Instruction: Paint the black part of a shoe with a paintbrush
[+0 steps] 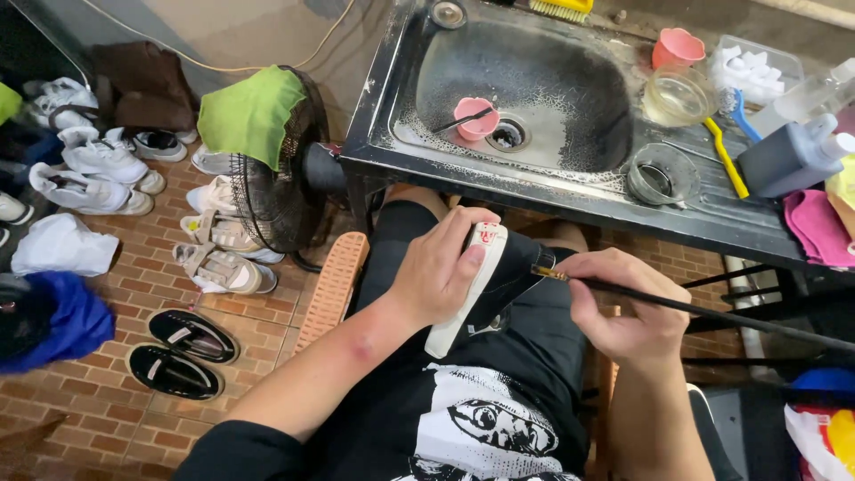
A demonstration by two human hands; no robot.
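Head view, looking down at a lap: the left hand [441, 272] is wrapped around a shoe [485, 285], black upper with a white sole edge, held tilted over the thighs just below the sink's [392, 156] front rim. Its grip is pressed tight, fingers curled over the sole's top end, thumb hidden behind. The right hand [623, 307] pinches a long thin brush [695, 310], fingers closed on the dark handle near the ferrule, so the small tip sits right at the black upper beside the sole line.

To do this stroke well, I would judge that the shoe wants to be held steady against the leg, the brush hand braced close to it, and the tip drawn along the upper without straying onto the white edge. Short strokes with little load on the bristles seem safest, since the sole is clean and any slip would show.

The shoe looks glossy black on its side, the white rim bright, with a small red mark near the top.

Farther off, a pink cup [476, 118] sits in the wet basin by the drain. On the counter to the right are a glass bowl [679, 96], another pink cup [677, 46] and a grey bottle [788, 158]. To the left, a fan [272, 191] with a green cloth [249, 111] stands on the brick floor among more shoes [98, 165].
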